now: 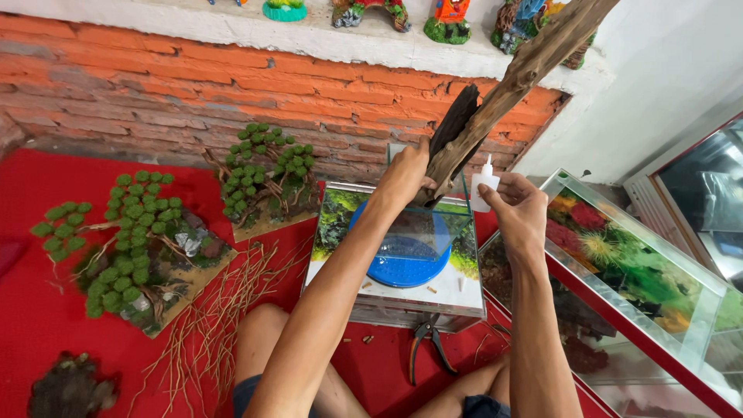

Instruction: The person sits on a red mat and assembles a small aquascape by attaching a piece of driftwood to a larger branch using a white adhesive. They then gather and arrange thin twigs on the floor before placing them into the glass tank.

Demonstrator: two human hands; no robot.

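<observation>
The long, rough brown driftwood branch (517, 77) stands tilted over a small glass tank (402, 263), its lower end gripped just above the tank's far rim and its upper end rising to the far right, past the ledge. Nearest in the scene are the person's bare knees on the red cloth floor covering (39, 325), with a pair of black-handled pliers (428, 340) lying between them, just in front of the tank. To the near left lies a scatter of thin brown root strands (209, 317) and a dark lump of bark (70, 387). Inside the tank a round blue dish (406, 259) rests on the bottom. The left hand (406, 174) is closed around the base of the branch, next to a dark flat piece of wood (457, 120) held against it. The right hand (520, 209) pinches a small white squeeze bottle (485, 182), nozzle up, just right of the branch. A larger glass aquarium (642, 279) with coloured plants sits on the right. To the far left stand two miniature trees with green ball foliage (128, 232) (267, 166) before an orange brick wall (155, 85), with painted ornaments (449, 19) on the ledge above.
</observation>
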